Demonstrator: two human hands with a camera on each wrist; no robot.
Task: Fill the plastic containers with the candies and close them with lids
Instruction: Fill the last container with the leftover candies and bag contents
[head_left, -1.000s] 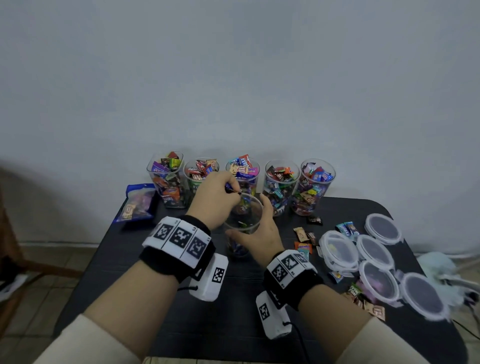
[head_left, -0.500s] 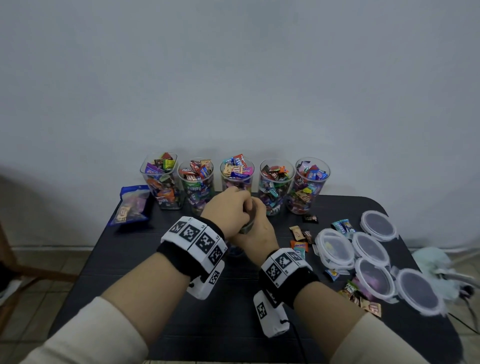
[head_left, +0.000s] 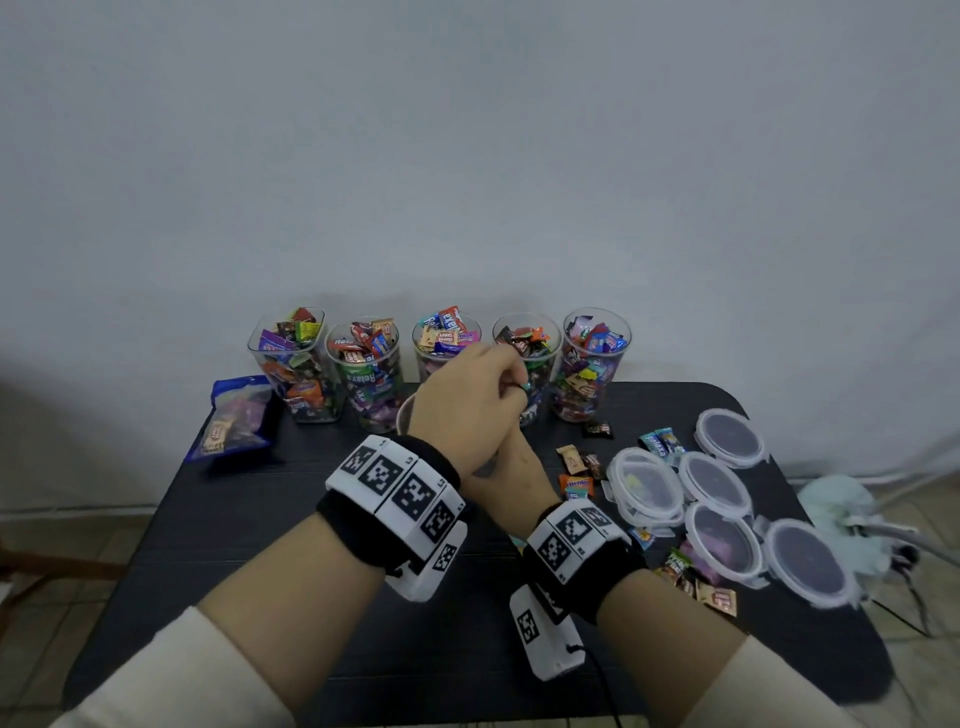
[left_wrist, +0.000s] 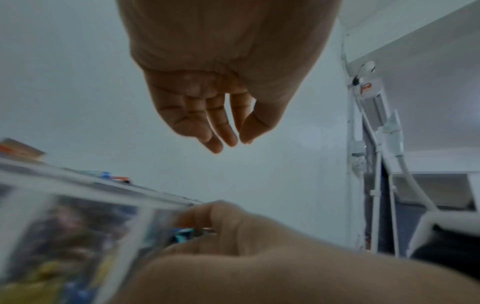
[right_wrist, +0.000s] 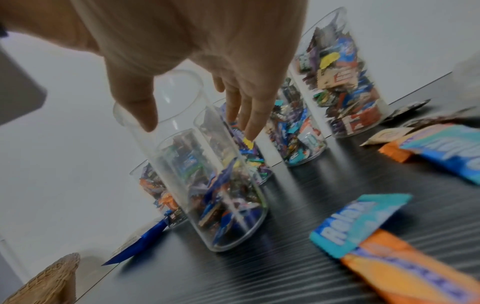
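Note:
A clear plastic container (right_wrist: 207, 185), about a third full of wrapped candies, stands on the black table (head_left: 260, 545). My right hand (right_wrist: 197, 123) holds it near the top, thumb on one side and fingers on the other. In the head view only a bit of its rim (head_left: 402, 413) shows, since my left hand (head_left: 467, 400) hovers over its mouth and covers my right hand (head_left: 511, 467). The left wrist view shows my left hand (left_wrist: 233, 142) with loose fingers and nothing in them. Several lids (head_left: 647, 486) lie to the right.
Several filled containers (head_left: 366, 379) stand in a row along the table's back edge by the wall. Loose candies (head_left: 574, 480) lie between my hands and the lids. A blue candy bag (head_left: 234, 415) sits at the back left corner.
My left hand has moved rightwards over the container's mouth and now holds nothing. My right hand keeps its hold on the container.

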